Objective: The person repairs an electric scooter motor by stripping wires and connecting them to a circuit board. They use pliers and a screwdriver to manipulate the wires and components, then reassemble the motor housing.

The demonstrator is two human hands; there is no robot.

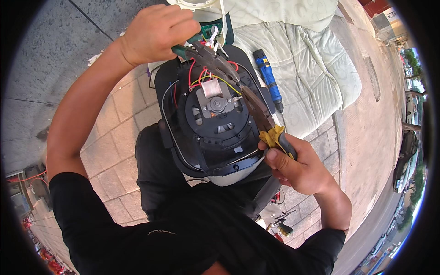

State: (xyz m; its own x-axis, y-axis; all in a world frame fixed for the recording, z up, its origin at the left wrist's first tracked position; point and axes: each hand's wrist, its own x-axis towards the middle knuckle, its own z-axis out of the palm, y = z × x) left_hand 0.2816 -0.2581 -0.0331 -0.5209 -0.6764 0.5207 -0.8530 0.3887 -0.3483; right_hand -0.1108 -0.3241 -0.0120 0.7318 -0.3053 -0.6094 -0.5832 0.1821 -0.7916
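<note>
My left hand is closed round the green handles of a pair of pliers, their metal jaws pointing down and right. Lower right, my right hand grips a second pair, long-nosed pliers with yellow and grey handles. The two pairs of jaws meet above the right side of an opened black appliance housing; whether anything is pinched between them I cannot make out. A motor sits in the middle of the housing, among red and yellow wires. The housing rests at my lap.
A blue electric screwdriver lies on a pale quilted pad to the right. Beyond the housing are a green circuit board and a white ring-shaped part. More tools lie on the paving by my right side.
</note>
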